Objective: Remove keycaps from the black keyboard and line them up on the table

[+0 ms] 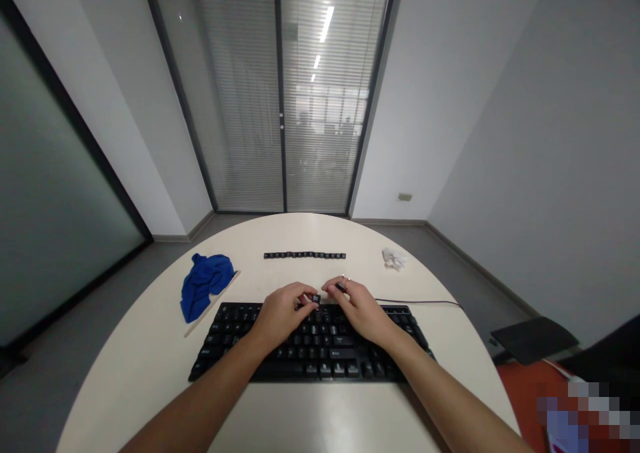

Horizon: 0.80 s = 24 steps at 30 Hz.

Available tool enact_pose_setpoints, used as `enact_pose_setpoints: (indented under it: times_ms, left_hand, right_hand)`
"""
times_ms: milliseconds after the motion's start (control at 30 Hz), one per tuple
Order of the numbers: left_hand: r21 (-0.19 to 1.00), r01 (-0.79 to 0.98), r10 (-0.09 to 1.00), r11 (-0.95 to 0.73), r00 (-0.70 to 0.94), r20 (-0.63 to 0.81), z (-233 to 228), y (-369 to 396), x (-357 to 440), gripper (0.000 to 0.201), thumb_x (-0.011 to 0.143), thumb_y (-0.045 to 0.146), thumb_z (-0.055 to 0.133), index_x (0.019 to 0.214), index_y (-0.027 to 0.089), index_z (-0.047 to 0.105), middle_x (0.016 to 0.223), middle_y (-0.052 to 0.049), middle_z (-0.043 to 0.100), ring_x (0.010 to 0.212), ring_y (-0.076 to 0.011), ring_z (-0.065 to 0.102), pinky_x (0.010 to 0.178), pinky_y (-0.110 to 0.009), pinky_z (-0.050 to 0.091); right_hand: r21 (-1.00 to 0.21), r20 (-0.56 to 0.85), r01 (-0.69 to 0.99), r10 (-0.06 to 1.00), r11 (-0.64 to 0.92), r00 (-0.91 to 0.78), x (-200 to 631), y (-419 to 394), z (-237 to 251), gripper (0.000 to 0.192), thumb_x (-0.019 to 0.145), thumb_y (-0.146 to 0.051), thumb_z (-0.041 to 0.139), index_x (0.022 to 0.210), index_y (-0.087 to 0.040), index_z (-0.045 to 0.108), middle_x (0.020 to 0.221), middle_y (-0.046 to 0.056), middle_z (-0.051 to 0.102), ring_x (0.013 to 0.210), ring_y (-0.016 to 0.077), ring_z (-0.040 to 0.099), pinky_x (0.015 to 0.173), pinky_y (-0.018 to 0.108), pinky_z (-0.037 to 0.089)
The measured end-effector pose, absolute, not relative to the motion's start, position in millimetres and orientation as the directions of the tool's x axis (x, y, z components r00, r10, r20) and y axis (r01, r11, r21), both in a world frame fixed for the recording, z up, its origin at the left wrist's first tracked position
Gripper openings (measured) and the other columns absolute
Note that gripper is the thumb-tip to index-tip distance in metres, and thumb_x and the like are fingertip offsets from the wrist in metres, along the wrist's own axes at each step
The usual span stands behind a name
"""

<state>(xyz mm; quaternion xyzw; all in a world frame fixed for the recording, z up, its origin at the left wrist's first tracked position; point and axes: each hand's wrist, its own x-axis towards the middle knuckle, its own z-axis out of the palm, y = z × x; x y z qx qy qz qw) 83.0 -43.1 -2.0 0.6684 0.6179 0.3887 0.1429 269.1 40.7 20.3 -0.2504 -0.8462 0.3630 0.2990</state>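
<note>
Both hands over the back edge of a black keyboard (310, 343) on a pale round table (150, 346). Left hand (283, 313) pinching a small black keycap (316, 298) at its fingertips, grip closed on it, just above the top key rows and near the keyboard's middle. Right hand (360, 309) curled close beside, fingertips pinched around a small dark tool (341, 285), likely a key puller, though too small to tell for sure.

Risks, as a judgement: keycap tiny and held by fingertips only, so easily fumbled; dropped, likely to bounce among the keys or roll off the round table's edge. Tool tip working close to the left fingertips, so a slip could nick them or jolt the cap loose. A forearm resting on the near rows could press keys or shove the keyboard, whose cable (420, 301) trails off to the right.

Orientation: keyboard's long axis running left to right across the view, near edge toward the person. Keycap roughly square, no clear long axis; which way its top faces not readable. Row of removed keycaps (305, 255) lying farther back, well apart from the hands, also in a left-to-right line parallel to the keyboard. Blue cloth (204, 285) bunched at the left, small white crumpled thing (394, 259) at the right.
</note>
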Motion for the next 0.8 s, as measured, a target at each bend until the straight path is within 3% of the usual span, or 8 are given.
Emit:
enact_pose_setpoints:
  times_ms: [133,267,367,600,800]
  left_hand:
    - [0.714,0.672,0.933,-0.198,-0.094,0.347,-4,-41,82,0.018,0.083,0.024,0.065,0.100,0.023,0.070,0.091,-0.001,0.073,0.077,-0.0157,0.066,0.069,-0.026,0.051]
    - [0.728,0.651,0.927,-0.216,-0.096,0.362,-6,-41,81,0.019,0.084,0.023,0.064,0.101,0.022,0.071,0.091,-0.001,0.073,0.076,-0.0149,0.066,0.067,-0.025,0.051]
    - [0.729,0.644,0.928,-0.232,-0.077,0.364,-6,-41,80,0.018,0.085,0.024,0.064,0.101,0.022,0.071,0.091,-0.001,0.073,0.076,-0.0145,0.066,0.067,-0.024,0.051]
    - [0.752,0.619,0.938,-0.225,-0.072,0.340,-6,-40,81,0.014,0.085,0.025,0.063,0.099,0.022,0.067,0.090,-0.001,0.072,0.077,-0.0142,0.066,0.066,-0.023,0.051]
    - [0.750,0.636,0.951,-0.179,-0.082,0.297,-6,-42,83,0.017,0.086,0.026,0.061,0.103,0.024,0.063,0.095,0.001,0.072,0.081,-0.0143,0.067,0.066,-0.023,0.051]
  right_hand:
    - [-0.705,0.328,0.249,0.616,0.664,-0.716,267,36,21,0.028,0.098,-0.032,0.045,0.104,-0.022,0.070,0.094,0.006,0.070,0.090,0.0214,0.062,0.082,0.031,0.044]
    - [-0.709,0.279,0.332,0.679,0.623,-0.679,264,33,19,0.028,0.092,-0.036,0.056,0.113,-0.022,0.070,0.076,0.001,0.068,0.066,0.0171,0.058,0.065,0.027,0.042]
    - [-0.727,0.250,0.334,0.685,0.599,-0.684,264,33,18,0.033,0.088,-0.039,0.063,0.116,-0.023,0.070,0.081,0.000,0.070,0.066,0.0165,0.057,0.063,0.026,0.041]
    - [-0.729,0.241,0.343,0.691,0.593,-0.682,263,31,19,0.023,0.086,-0.033,0.062,0.101,-0.022,0.075,0.079,0.001,0.072,0.067,0.0171,0.060,0.062,0.025,0.041]
    - [-0.685,0.203,0.438,0.730,0.582,-0.653,269,41,20,0.025,0.082,-0.036,0.062,0.096,-0.019,0.074,0.063,-0.001,0.065,0.054,0.0143,0.052,0.053,0.023,0.036]
